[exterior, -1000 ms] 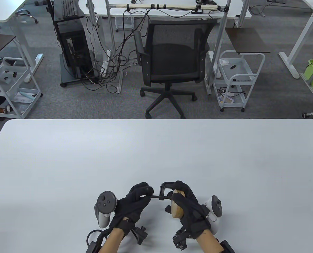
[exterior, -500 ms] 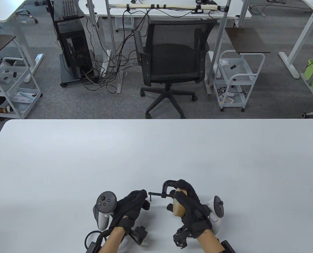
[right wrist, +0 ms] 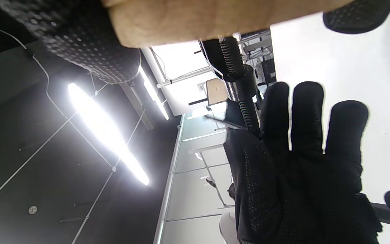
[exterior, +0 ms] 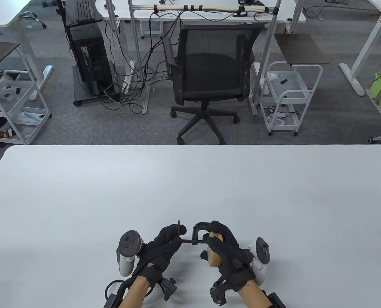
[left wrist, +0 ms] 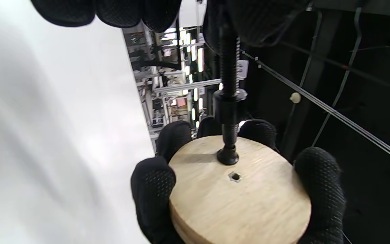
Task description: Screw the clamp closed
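Note:
A black C-clamp [exterior: 199, 228] sits over a round wooden disc [exterior: 214, 253] near the table's front edge. My right hand [exterior: 226, 247] grips the disc and the clamp frame, held above the table. My left hand [exterior: 168, 239] pinches the end of the clamp's threaded screw [exterior: 187, 241], where the thin crossbar handle [exterior: 179, 226] sticks up past the fingers. In the left wrist view the screw [left wrist: 229, 81] runs down through the frame's nut and its foot [left wrist: 228, 156] presses on the disc's flat face [left wrist: 245, 193]. In the right wrist view the screw [right wrist: 240, 91] runs from the disc [right wrist: 198, 17] to my left hand [right wrist: 296, 159].
The white table [exterior: 190, 186] spreads wide ahead of the hands. Beyond its far edge stand a black office chair [exterior: 206, 73] and white wire carts [exterior: 289, 96].
My left hand let go of the screw and drew back half a second ago. It has now returned to pinch the screw end, and the crossbar points up instead of down.

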Available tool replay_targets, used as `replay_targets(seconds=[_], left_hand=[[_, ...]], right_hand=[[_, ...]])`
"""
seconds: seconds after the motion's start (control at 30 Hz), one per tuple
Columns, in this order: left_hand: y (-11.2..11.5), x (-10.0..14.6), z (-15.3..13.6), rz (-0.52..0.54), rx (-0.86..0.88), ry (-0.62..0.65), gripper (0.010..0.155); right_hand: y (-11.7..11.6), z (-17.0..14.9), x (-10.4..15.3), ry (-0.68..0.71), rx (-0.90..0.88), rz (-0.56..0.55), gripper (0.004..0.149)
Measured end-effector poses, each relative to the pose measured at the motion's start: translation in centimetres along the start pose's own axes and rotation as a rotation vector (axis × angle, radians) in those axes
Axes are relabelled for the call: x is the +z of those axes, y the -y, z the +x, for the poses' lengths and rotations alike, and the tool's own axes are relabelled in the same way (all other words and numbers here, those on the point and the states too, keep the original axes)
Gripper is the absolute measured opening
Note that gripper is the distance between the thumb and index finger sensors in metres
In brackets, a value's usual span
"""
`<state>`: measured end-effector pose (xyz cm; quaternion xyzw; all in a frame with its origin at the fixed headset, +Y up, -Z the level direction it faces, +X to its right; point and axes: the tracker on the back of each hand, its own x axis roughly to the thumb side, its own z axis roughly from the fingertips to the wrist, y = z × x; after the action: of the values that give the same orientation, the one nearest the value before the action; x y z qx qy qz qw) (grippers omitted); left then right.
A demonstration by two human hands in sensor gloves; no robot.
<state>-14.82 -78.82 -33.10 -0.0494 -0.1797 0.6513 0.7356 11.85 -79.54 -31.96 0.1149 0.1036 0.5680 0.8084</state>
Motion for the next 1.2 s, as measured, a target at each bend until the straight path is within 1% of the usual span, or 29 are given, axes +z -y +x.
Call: replay_targets(seconds=[0.13, 0.2, 0.27, 0.47, 0.53, 0.6, 0.67, 0.7, 0.73, 0.77, 0.8, 0.83, 0.87, 0.93, 0.97, 1.0, 1.07, 1.1, 1.2], left_hand=[[-0.1, 0.1, 0.8, 0.034, -0.062, 0.086, 0.045], [0.0, 0.1, 1.0, 0.048, -0.101, 0.104, 0.043], [0.0, 0.2, 1.1, 0.057, -0.123, 0.103, 0.043], [0.1, 0.2, 1.0, 0.049, -0.104, 0.088, 0.044], [0.0, 0.2, 0.9, 0.046, -0.104, 0.084, 0.049], [0.0, 0.2, 0.8, 0.028, -0.088, 0.060, 0.062], [-0.1, 0.3, 0.6, 0.039, -0.085, 0.046, 0.069], [-0.2, 0.4, 0.5, 0.062, -0.092, 0.044, 0.069], [-0.2, 0.5, 0.6, 0.089, -0.101, 0.052, 0.067], [-0.4, 0.5, 0.6, 0.142, -0.123, 0.050, 0.063], [-0.6, 0.6, 0.6, 0.185, -0.156, 0.024, 0.058], [-0.7, 0.7, 0.6, 0.210, -0.175, 0.002, 0.052], [-0.8, 0.8, 0.4, 0.225, -0.184, -0.021, 0.050], [-0.8, 0.8, -0.3, 0.172, -0.162, -0.108, 0.058], [-0.7, 0.7, -0.7, 0.103, -0.127, -0.150, 0.062], [-0.6, 0.7, -1.0, 0.076, -0.099, -0.163, 0.066], [-0.4, 0.6, -1.1, 0.109, -0.052, -0.138, 0.072], [-0.4, 0.6, -1.1, 0.106, -0.033, -0.140, 0.074], [-0.5, 0.4, -0.9, 0.042, -0.004, -0.099, 0.071]], right_hand=[[0.1, 0.0, 0.0, -0.009, -0.027, -0.010, 0.070], [0.1, -0.1, 0.0, -0.017, -0.041, -0.012, 0.070], [0.1, -0.2, 0.0, -0.023, -0.051, -0.019, 0.070], [0.1, -0.1, 0.1, -0.020, -0.044, -0.027, 0.070], [0.1, -0.1, 0.1, -0.015, -0.048, -0.029, 0.070], [0.3, 0.0, 0.1, -0.006, -0.047, -0.053, 0.070], [0.4, 0.0, 0.1, -0.005, -0.052, -0.063, 0.070], [0.4, 0.0, 0.2, -0.007, -0.051, -0.071, 0.070], [0.5, -0.1, 0.2, -0.004, -0.047, -0.073, 0.070], [0.5, -0.1, 0.2, -0.004, -0.049, -0.074, 0.070], [0.4, 0.0, 0.2, -0.004, -0.050, -0.072, 0.070], [0.4, 0.0, 0.1, -0.001, -0.048, -0.069, 0.070], [0.4, 0.0, 0.1, 0.003, -0.045, -0.066, 0.070], [0.3, 0.0, 0.1, 0.009, -0.040, -0.062, 0.070], [0.2, 0.0, 0.1, 0.017, -0.035, -0.064, 0.070], [0.2, 0.1, 0.1, 0.022, -0.028, -0.065, 0.070], [0.0, 0.1, 0.1, 0.024, -0.018, -0.033, 0.070], [-0.2, 0.1, 0.2, 0.026, -0.011, -0.026, 0.070], [-0.4, 0.0, 0.1, 0.027, 0.012, -0.021, 0.070]])
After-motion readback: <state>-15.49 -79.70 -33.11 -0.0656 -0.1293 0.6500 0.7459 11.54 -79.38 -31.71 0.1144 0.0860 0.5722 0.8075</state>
